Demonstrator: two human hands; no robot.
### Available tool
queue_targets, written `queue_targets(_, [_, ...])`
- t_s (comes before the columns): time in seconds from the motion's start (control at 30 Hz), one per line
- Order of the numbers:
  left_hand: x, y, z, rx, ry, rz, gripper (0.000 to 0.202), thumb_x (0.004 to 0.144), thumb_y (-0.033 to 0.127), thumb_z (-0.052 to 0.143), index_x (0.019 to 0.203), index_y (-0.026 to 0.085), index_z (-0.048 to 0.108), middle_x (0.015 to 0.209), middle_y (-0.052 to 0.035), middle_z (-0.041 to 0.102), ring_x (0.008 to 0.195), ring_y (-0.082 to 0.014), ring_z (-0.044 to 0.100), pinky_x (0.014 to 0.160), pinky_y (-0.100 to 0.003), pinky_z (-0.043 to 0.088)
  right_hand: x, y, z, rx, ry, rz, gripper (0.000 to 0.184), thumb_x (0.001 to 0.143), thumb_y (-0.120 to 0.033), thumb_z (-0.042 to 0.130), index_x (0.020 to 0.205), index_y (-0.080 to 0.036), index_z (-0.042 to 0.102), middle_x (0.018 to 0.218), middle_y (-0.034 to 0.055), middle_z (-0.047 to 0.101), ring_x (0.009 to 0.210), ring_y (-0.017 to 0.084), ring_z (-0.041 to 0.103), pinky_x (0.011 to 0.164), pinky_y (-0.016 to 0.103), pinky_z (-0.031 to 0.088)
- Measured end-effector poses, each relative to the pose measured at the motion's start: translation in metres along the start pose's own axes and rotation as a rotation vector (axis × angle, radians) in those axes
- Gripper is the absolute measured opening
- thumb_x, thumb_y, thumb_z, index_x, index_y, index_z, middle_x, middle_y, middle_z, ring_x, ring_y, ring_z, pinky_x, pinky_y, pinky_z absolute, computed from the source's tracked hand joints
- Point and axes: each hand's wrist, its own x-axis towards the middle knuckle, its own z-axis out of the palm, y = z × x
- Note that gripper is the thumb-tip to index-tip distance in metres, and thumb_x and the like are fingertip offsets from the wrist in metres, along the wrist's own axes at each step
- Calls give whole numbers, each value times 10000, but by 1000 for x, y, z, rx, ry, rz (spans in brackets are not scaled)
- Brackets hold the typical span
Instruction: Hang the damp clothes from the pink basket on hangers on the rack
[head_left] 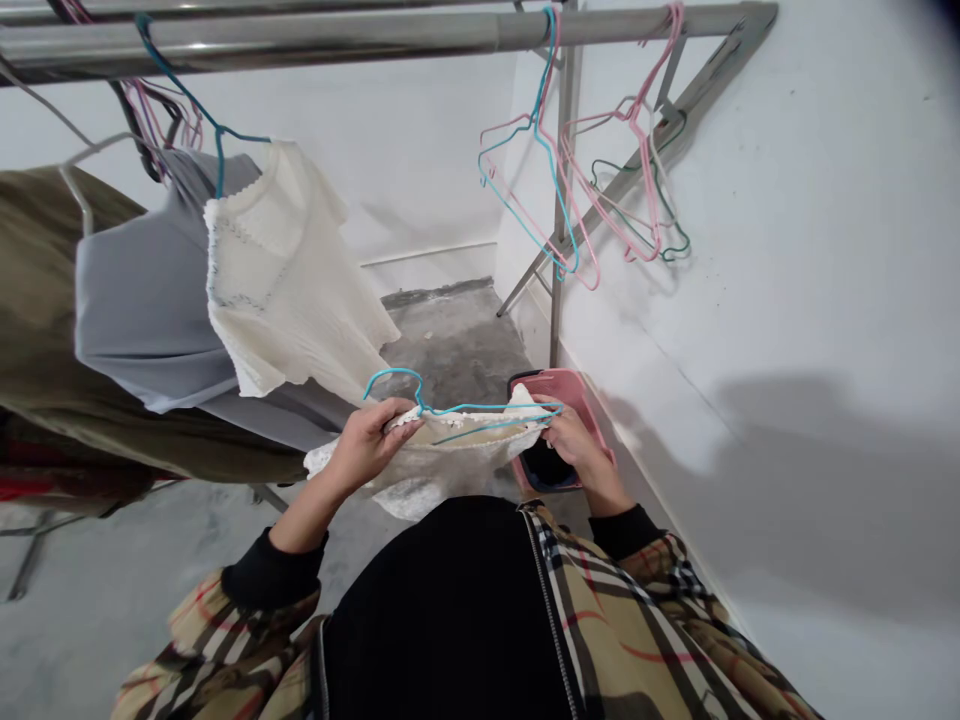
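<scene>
In front of my body I hold a white lace-trimmed top [450, 468] with a light-blue clothes hanger [487, 407] partly inside its neckline. My left hand [373, 437] is closed on the top's edge, close to the hanger's hook. My right hand [571, 436] pinches the fabric at the other side, by the hanger's right end, which pokes out at the neck opening. The hanger's hook points up and to the left. Some of the top hangs below, partly hidden behind my left hand and wrist.
A metal rail [315, 45] crosses above. From it hang a cream top [292, 270], a grey garment [150, 290] and olive clothing [45, 320] at left. Several bare hangers [574, 190] hang at right beside a white wall. A pink basket [592, 410] stands on the floor below.
</scene>
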Motion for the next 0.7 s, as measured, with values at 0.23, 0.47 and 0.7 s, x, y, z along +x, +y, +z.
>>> queue_targets(0.23, [-9, -14, 5, 132, 113, 102, 219, 884, 373, 591, 894, 178, 690, 808, -45, 726, 732, -140, 661, 690, -203, 486, 1, -11, -6, -22, 41, -69, 424, 651, -213, 671, 1074, -185, 694, 1056, 72, 723, 885, 201, 668, 751, 291, 520])
queue_targets(0.47, [-9, -18, 4, 200, 222, 24, 252, 899, 397, 568, 900, 179, 696, 713, -25, 691, 672, -134, 635, 652, -209, 478, -6, -27, -2, -385, 30, -237, 346, 712, -242, 618, 1042, -179, 705, 1072, 76, 718, 965, 210, 650, 873, 342, 493])
queue_targets(0.7, [-14, -26, 6, 329, 108, 238, 234, 921, 378, 549, 874, 196, 689, 739, -31, 696, 684, -145, 634, 644, -223, 455, -10, -39, -3, -357, 24, -226, 359, 718, -216, 580, 1056, -189, 697, 1026, 66, 724, 924, 209, 654, 827, 333, 511])
